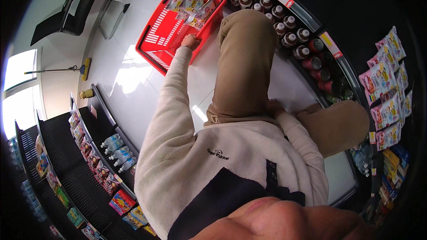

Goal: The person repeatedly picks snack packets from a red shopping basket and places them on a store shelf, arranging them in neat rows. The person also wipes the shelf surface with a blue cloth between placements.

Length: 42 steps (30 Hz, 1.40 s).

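My left hand (191, 41) is closed over the near long rim of a red plastic shopping basket (156, 35) on the floor. Several clear-and-pink printed snack packets (193, 1) lie at the basket's far end. My right hand (275, 106) is low between my bent legs, in shadow and partly hidden; whether it holds anything cannot be seen. Bottles of dark drink with white caps (266, 2) stand on the lowest shelf beside my knee, with red cans (313, 62) next to them.
Shelving with a curved-looking edge (307, 16) runs along the right, bearing snack packets (378, 80) higher up. Another shelf unit (110, 116) with packets and water bottles (115, 145) stands at left. A black chair (78, 16) and a mop (86, 69) are by the wall.
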Tool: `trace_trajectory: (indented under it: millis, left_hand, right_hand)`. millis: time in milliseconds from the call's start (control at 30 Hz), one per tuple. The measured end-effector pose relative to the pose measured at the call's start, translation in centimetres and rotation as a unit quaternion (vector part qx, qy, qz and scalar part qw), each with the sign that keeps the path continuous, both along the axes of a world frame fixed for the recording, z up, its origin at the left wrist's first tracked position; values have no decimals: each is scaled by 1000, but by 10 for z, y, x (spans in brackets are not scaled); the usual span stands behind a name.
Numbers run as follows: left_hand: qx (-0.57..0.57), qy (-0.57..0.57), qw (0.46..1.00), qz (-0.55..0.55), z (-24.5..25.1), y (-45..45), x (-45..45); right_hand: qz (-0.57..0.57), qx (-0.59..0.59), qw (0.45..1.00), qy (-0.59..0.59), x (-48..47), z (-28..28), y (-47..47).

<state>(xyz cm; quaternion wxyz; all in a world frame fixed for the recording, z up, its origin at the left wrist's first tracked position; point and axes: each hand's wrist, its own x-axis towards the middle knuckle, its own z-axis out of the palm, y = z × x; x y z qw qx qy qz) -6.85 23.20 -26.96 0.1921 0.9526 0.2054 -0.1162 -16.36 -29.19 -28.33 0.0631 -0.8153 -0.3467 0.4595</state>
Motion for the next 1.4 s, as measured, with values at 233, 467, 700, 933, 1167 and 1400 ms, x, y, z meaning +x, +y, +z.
trace_trajectory:
  millis: [233, 467, 700, 933, 1167, 1400]
  left_hand:
    - [0, 41, 999, 8, 17, -8, -1]
    - [11, 12, 999, 51, 21, -16, -7]
    - [1, 8, 999, 51, 22, -12, -8]
    - [-29, 20, 998, 54, -12, 5, -16]
    - [-57, 24, 997, 46, -30, 22, -32]
    - [-88, 32, 995, 22, -49, 40, -7]
  right_hand:
    - [154, 49, 986, -30, 7, -18, 13]
    - [128, 83, 987, 55, 18, -47, 30]
    - [80, 106, 988, 79, 25, -63, 62]
    - [10, 108, 987, 116, 52, -44, 134]
    - [-94, 111, 980, 135, 67, -18, 199]
    - [-101, 82, 988, 84, 74, -17, 241]
